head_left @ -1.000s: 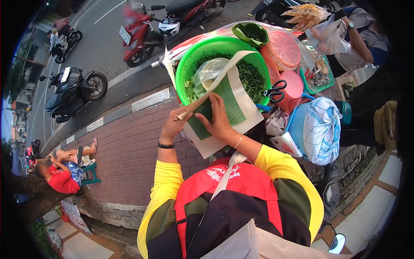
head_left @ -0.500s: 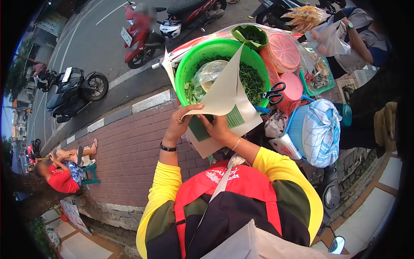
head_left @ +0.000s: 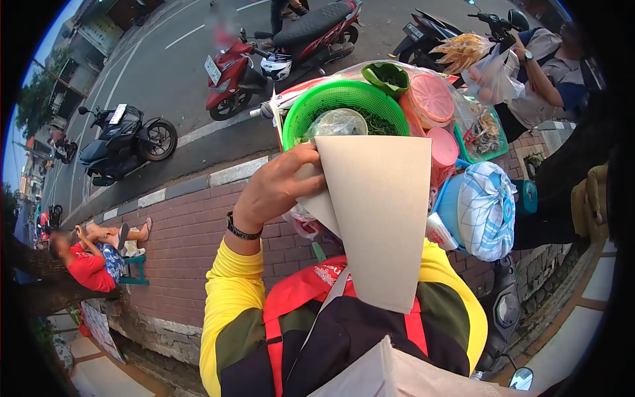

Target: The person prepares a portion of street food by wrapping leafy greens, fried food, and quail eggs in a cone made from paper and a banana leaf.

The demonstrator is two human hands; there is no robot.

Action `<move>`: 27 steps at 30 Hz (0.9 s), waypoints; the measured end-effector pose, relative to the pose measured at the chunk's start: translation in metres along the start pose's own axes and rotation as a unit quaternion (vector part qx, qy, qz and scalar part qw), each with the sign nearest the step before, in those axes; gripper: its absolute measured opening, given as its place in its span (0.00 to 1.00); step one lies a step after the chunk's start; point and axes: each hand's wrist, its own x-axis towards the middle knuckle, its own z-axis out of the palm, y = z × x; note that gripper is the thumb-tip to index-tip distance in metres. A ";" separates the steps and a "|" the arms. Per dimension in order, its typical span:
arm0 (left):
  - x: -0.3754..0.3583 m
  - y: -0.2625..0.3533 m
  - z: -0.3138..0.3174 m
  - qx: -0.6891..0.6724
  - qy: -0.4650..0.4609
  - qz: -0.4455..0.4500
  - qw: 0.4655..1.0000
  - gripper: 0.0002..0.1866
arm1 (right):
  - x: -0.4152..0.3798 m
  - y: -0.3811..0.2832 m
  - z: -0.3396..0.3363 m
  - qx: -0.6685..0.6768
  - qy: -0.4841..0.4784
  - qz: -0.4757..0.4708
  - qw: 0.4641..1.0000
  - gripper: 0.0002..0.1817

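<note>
A sheet of brown paper (head_left: pixel 380 212), its plain side up, is folded over in front of my chest. My left hand (head_left: pixel 278 192) grips its upper left edge, fingers closed on it. My right hand is hidden behind the paper. Just beyond the sheet stands a green basket (head_left: pixel 301 112) of chopped leaves (head_left: pixel 380 124), with a tub in clear plastic (head_left: pixel 340 122) inside it.
Right of the basket are pink-lidded tubs (head_left: pixel 432 99), a green tray (head_left: pixel 499 145) and a blue container wrapped in checked cloth (head_left: pixel 486 212). A person (head_left: pixel 542 79) holds plastic bags at upper right. Another person (head_left: pixel 92 268) sits at left. Motorbikes (head_left: pixel 129 142) stand on the road.
The paper has swung over, so its green printed patch is out of sight and its plain side faces up. My left hand has risen slightly, and my right hand has gone behind the sheet.
</note>
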 end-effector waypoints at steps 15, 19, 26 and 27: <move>-0.038 0.004 0.040 -0.389 0.369 -0.137 0.833 0.22 | 0.034 -0.122 -0.050 -0.136 0.043 -0.140 0.980 0.16; -0.035 0.036 0.010 -0.371 0.337 -0.044 0.864 0.26 | 0.025 -0.149 -0.061 -0.154 0.045 -0.158 0.974 0.17; -0.047 0.054 -0.031 -0.356 0.258 -0.009 0.898 0.34 | 0.017 -0.180 -0.077 -0.167 0.046 -0.177 0.969 0.18; -0.049 0.053 -0.033 -0.364 0.244 -0.020 0.899 0.35 | 0.017 -0.187 -0.081 -0.166 0.048 -0.183 0.968 0.19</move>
